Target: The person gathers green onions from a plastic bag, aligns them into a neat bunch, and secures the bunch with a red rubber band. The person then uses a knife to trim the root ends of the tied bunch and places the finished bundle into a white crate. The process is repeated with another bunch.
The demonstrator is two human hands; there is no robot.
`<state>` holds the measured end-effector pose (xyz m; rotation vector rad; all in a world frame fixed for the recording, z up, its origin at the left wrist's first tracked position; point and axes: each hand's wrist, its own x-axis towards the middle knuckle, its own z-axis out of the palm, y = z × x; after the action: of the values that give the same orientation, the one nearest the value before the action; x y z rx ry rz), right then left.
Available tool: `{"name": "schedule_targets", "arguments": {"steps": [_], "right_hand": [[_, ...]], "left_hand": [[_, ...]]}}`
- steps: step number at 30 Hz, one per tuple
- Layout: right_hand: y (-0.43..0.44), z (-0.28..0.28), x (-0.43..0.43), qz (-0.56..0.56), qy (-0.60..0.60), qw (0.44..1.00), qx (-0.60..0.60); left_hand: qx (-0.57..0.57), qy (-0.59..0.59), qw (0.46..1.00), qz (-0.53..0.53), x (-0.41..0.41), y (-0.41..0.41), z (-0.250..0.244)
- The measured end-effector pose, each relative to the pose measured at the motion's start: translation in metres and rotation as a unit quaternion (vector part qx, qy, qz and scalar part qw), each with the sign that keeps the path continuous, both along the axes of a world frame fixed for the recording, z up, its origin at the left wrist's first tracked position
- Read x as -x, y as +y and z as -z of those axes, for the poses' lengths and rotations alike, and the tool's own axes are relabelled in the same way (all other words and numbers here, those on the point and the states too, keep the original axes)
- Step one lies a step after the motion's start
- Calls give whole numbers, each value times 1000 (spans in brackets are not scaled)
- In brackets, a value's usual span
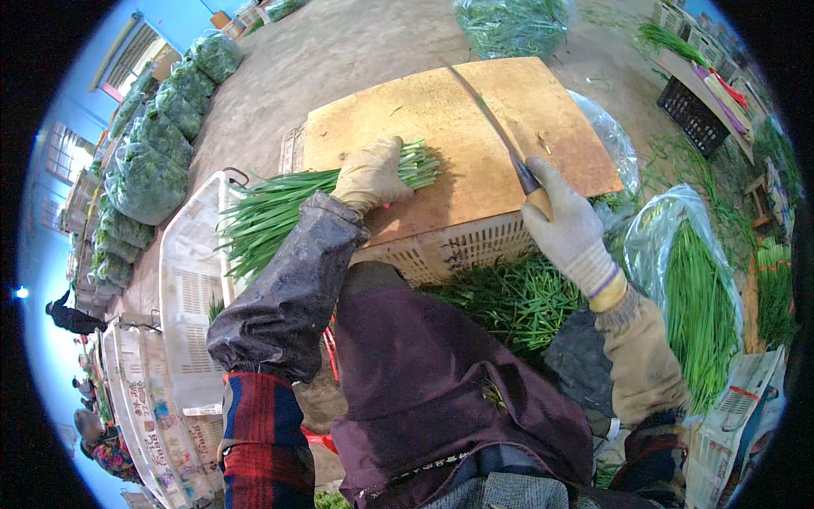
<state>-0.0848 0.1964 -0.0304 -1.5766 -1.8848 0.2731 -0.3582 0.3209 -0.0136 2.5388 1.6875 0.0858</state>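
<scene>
A wooden board (470, 127) lies on an upturned-looking slatted plastic crate (445, 251) in front of me. My left hand (372, 175), in a pale glove, presses round a bunch of green garlic chives (280, 213) near its pale stem ends; the stems rest on the board and the leaves trail off its left edge. In a light knit glove, my right hand (563, 219) grips the wooden handle of a long curved knife (486, 111). The blade points away over the board, apart from the bunch. Cut green trimmings (515, 296) lie below the board, near my lap.
White plastic crates (191, 305) stand at the left, with bagged greens (149, 181) along the far wall. At the right are an open plastic bag of long green leaves (693, 305) and a black crate (692, 116). Another bag (515, 25) stands beyond the board. People are at far left.
</scene>
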Motion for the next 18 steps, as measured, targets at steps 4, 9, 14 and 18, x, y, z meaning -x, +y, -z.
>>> {"name": "schedule_targets", "arguments": {"steps": [4, 9, 14, 18], "right_hand": [[-31, -11, 18, -5, 112, 992, 57], [-49, -19, 48, -14, 78, 991, 109], [-54, -21, 66, -26, 73, 995, 65], [-50, -20, 74, -21, 12, 999, 33]], "left_hand": [[34, 22, 999, -36, -1, 5, -1], [-20, 28, 999, 0, -2, 3, -2], [-11, 21, 999, 22, 1, 2, -2], [-13, 31, 999, 24, 3, 6, 2]]}}
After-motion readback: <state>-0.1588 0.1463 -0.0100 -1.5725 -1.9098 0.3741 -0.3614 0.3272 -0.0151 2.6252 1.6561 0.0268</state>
